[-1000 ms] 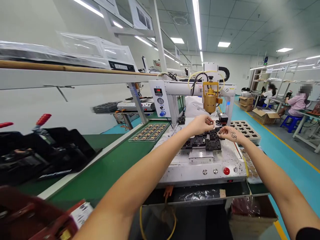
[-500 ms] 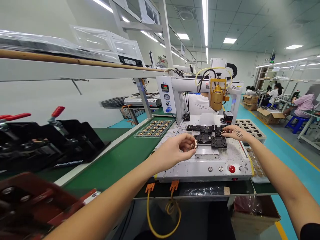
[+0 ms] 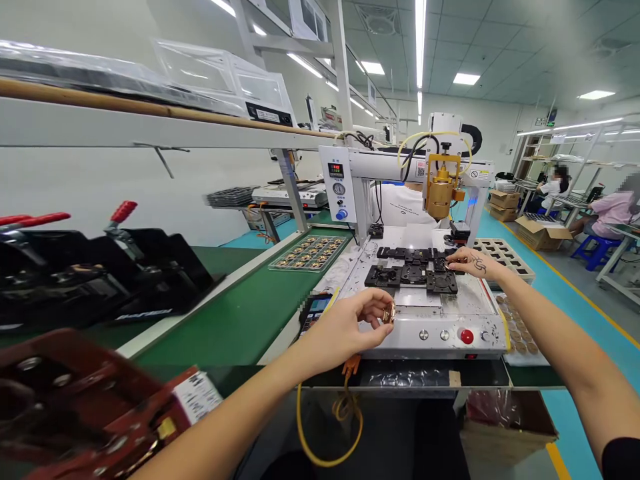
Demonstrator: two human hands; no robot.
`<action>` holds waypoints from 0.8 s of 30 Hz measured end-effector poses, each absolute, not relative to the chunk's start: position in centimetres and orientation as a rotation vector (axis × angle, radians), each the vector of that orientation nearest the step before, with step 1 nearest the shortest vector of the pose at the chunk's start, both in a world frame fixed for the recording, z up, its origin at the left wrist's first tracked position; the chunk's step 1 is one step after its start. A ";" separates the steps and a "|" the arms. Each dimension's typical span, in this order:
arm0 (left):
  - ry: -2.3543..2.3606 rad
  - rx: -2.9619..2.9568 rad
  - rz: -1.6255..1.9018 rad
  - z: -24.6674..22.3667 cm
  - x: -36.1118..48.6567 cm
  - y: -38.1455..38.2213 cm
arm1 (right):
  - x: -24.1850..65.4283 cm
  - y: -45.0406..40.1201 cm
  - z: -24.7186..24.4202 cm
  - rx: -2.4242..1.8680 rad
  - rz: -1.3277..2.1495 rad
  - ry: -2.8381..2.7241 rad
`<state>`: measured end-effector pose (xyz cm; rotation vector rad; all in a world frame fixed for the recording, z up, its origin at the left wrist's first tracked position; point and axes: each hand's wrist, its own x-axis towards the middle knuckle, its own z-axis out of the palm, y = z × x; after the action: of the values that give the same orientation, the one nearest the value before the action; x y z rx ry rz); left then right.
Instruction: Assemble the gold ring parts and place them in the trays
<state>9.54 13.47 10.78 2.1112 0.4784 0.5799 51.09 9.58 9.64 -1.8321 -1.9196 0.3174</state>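
Note:
My left hand pinches a small shiny gold part between thumb and fingers, above the front edge of the white machine. At the right end of the black fixtures on the machine bed is my right hand, its fingertips drawn together on the fixture; whatever they grip is too small to make out. A gold cylindrical head hangs over the fixtures.
Left of the machine, a clear tray of gold parts lies on the green belt. Black clamps and a red-brown fixture stand nearer. At right is a pale tray. A person in white is behind the machine.
My left hand has moved down toward the machine's front edge with the gold part, uncovering the left fixture and a phone-like device. My right hand stays at the fixture. The view has shifted slightly.

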 end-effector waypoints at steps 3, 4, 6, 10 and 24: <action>0.482 2.073 0.562 10.1 9.0 13.4 | 51.3 9.6 9.7 -1.810 0.348 -1.908; 0.485 2.061 0.556 9.9 8.9 13.4 | 51.3 9.6 9.7 -1.798 0.365 -1.906; 0.491 2.043 0.548 9.5 8.6 13.4 | 51.4 9.8 9.7 -1.777 0.407 -1.900; 0.493 2.025 0.553 9.2 8.2 13.4 | 51.8 10.1 9.7 -1.776 0.458 -1.874; 0.512 1.982 0.546 8.4 6.8 12.7 | 52.4 11.0 8.9 -1.781 0.307 -1.881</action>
<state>6.84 12.72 8.43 1.9819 0.5117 0.5464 52.43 10.97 8.89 -1.7812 -1.8815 0.3067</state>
